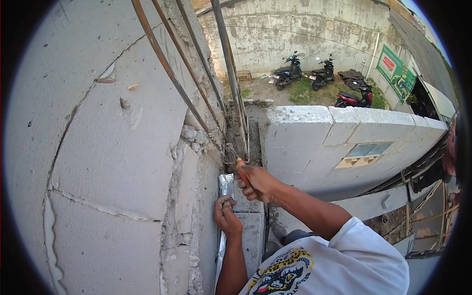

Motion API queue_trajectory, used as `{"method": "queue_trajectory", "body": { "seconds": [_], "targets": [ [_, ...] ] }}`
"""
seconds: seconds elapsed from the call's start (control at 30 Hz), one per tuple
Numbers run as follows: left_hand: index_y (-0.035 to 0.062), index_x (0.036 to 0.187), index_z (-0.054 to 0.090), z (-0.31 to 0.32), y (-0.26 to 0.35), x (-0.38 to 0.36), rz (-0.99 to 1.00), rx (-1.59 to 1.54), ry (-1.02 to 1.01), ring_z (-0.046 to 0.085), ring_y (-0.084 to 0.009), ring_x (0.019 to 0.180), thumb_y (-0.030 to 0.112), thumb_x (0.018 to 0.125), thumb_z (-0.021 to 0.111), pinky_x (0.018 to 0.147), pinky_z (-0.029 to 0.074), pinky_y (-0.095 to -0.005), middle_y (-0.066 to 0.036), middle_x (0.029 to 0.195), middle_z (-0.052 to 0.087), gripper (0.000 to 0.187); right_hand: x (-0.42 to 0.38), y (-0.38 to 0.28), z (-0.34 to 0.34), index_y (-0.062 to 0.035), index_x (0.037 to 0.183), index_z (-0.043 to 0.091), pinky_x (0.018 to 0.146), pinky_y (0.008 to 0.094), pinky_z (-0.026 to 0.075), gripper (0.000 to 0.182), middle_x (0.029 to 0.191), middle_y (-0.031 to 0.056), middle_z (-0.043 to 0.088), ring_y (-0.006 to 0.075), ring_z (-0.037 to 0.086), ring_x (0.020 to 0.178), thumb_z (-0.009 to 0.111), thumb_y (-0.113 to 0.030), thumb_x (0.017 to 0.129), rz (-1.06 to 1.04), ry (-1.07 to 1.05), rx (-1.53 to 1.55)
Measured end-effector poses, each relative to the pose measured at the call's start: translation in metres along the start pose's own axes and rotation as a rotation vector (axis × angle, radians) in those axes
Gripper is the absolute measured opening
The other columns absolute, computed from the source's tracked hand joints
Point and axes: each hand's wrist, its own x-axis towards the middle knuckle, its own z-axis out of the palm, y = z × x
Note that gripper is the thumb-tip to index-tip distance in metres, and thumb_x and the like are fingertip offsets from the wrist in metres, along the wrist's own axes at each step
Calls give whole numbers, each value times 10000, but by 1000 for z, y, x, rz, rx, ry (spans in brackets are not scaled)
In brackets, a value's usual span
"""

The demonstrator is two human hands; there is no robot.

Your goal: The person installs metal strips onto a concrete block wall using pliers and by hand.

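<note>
Beside the wall [113, 157], your right hand [256, 182] grips a tool [240, 162], likely working below the rods [224, 39]: aim steadily; left hand [228, 216] curled, hold unclear.

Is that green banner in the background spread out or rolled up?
Spread out. The green banner is stretched open, with its printed design and lettering showing.
</note>
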Motion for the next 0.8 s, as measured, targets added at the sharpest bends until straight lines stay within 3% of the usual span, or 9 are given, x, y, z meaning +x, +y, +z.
{"method": "queue_trajectory", "body": {
  "seconds": [0.13, 0.2, 0.23, 0.3, 0.4, 0.47, 0.53, 0.67, 0.8],
  "targets": [
    [-35, 1103, 643, -1, 6, -3, -41, 67, -3, 574, -159, 864, 95, 984, 446, 842, 462, -309, -88, 901, 634, 264, -82, 21, -46, -76, 1194, 542, 482, 260, 287, 442, 786, -12, 452, 77, 339, 557, 540, -494, 1050, -73, -120, -172],
    [-35, 1103, 646, 1, 3, -1, -42, 54, 7, 574, -154, 862, 93, 984, 454, 837, 464, -306, -86, 897, 636, 259, -90, 26, -70, -49, 1305, 528, 561, 304, 428, 496, 841, 11, 542, 122, 506, 638, 560, -472, 1049, -619, -14, -601],
    [-34, 1102, 649, 2, 1, -2, -43, 50, -7, 573, -150, 859, 91, 984, 463, 832, 466, -304, -83, 893, 638, 254, -79, 21, -81, -49, 1305, 528, 561, 304, 428, 496, 841, 11, 542, 122, 506, 638, 560, -472, 1049, -618, -17, -607],
    [-31, 1104, 650, 2, -2, -3, -47, 63, -15, 573, -147, 857, 92, 986, 468, 828, 467, -302, -82, 892, 640, 249, -48, 8, -106, -19, 1378, 488, 716, 387, 524, 506, 1005, 105, 632, 264, 655, 802, 603, -372, 1035, -1329, 366, -1205],
    [-25, 1106, 654, 2, -1, 1, -37, 52, -21, 573, -143, 847, 91, 991, 474, 817, 469, -299, -78, 893, 643, 243, -49, -18, -116, 0, 1354, 489, 800, 443, 540, 471, 1122, 201, 636, 402, 672, 934, 636, -277, 1002, -1168, 424, -1401],
    [-22, 1106, 656, -1, -1, -6, -49, 38, -14, 573, -143, 840, 91, 993, 475, 810, 470, -298, -76, 893, 646, 241, -40, -31, -135, -13, 1338, 502, 784, 433, 544, 453, 1131, 221, 628, 425, 659, 901, 664, -217, 967, -1197, 426, -1437],
    [-24, 1103, 657, -2, -1, -4, -9, 64, -16, 571, -133, 827, 89, 995, 480, 781, 465, -285, -72, 885, 650, 236, -25, -43, -153, -52, 1337, 521, 736, 470, 540, 460, 1084, 179, 634, 410, 666, 873, 679, -253, 956, -1506, 490, -1272],
    [-23, 1102, 660, 0, -2, -7, -20, 87, -23, 567, -121, 813, 83, 994, 483, 752, 456, -272, -69, 884, 654, 233, -6, -72, -152, -63, 1270, 559, 747, 503, 540, 418, 1089, 175, 660, 421, 671, 889, 681, -299, 947, -1180, 756, -1364],
    [-19, 1109, 658, 2, -1, -6, -12, 147, -53, 567, -113, 810, 80, 992, 490, 732, 449, -266, -71, 895, 657, 227, 23, -113, -137, -101, 1221, 573, 764, 520, 545, 358, 1084, 168, 682, 424, 678, 916, 671, -230, 902, -895, 712, -1542]
  ]
}}
